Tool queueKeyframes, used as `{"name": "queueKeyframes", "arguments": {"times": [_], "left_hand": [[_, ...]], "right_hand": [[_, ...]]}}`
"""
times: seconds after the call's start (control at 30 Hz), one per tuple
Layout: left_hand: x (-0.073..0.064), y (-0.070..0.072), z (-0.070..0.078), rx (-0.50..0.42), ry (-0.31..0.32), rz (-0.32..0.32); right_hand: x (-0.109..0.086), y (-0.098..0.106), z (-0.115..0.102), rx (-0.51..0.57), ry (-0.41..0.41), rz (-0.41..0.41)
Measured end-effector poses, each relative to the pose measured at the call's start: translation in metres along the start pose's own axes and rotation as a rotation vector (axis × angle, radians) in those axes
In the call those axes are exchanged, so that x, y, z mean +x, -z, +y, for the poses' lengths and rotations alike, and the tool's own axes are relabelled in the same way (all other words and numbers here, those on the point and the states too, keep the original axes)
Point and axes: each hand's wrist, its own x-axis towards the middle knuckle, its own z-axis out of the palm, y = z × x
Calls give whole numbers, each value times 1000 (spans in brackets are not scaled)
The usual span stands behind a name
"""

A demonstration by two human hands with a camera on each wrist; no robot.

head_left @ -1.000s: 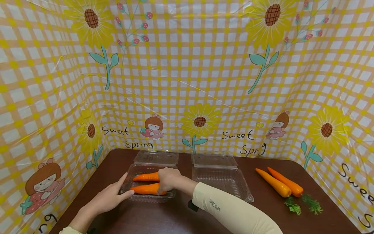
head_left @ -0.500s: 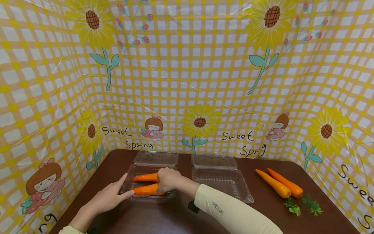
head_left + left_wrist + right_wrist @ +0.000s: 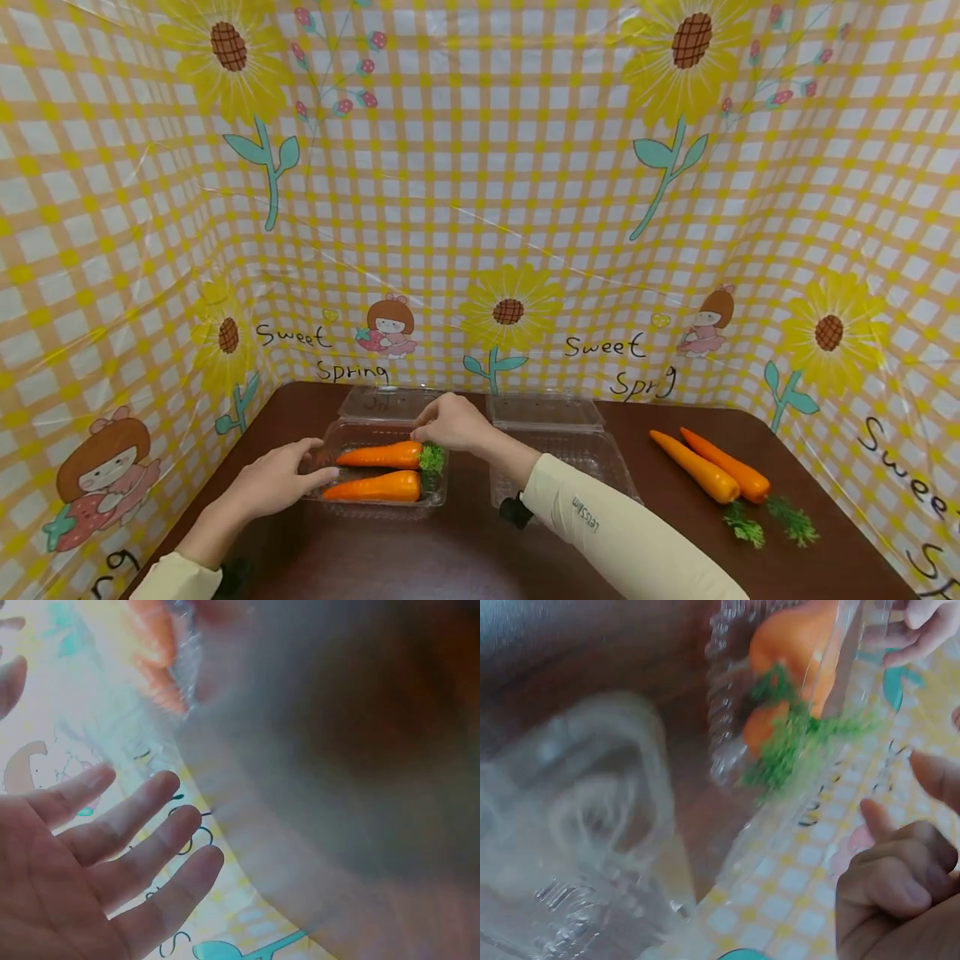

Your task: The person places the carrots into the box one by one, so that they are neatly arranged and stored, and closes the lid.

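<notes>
Two orange carrots, the rear one (image 3: 380, 455) and the front one (image 3: 372, 487), lie side by side in the left clear plastic clamshell box (image 3: 390, 510). Green leaves (image 3: 431, 459) show at their right ends. The box's lid (image 3: 382, 406) is tipped back behind it. My left hand (image 3: 273, 479) is at the box's left end; its fingers (image 3: 142, 825) are spread in the left wrist view. Over the back right corner of the box is my right hand (image 3: 453, 423), near the lid. Its fingers (image 3: 896, 877) are loosely bent around nothing, index and thumb apart.
A second clear clamshell box (image 3: 577, 454) stands to the right with its lid (image 3: 546, 410) tipped back. Two more carrots (image 3: 712, 467) with leafy tops (image 3: 791, 521) lie at the right of the brown table (image 3: 450, 558). A checked cloth (image 3: 510, 192) walls the back and sides.
My right hand has let go of the carrots and moved back and up toward the lid, so their leaves now show. My left hand has drawn slightly left and up from the box's edge.
</notes>
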Motion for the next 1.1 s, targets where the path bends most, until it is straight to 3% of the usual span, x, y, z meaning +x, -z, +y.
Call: {"name": "queueKeyframes", "arguments": {"times": [0.17,0.43,0.77,0.93,1.1], "left_hand": [[21,11,0,-73,-4,-6],[50,21,4,-121,31,-50],[93,25,-2,-144,82,-105],[105,19,0,-143,80,-118],[108,16,8,-116,106,-101]], "right_hand": [[14,13,13,11,-98,97],[33,18,21,-27,-250,99],[44,18,26,-153,-282,94],[44,16,30,-156,-287,91],[48,13,36,-132,-298,38]]}}
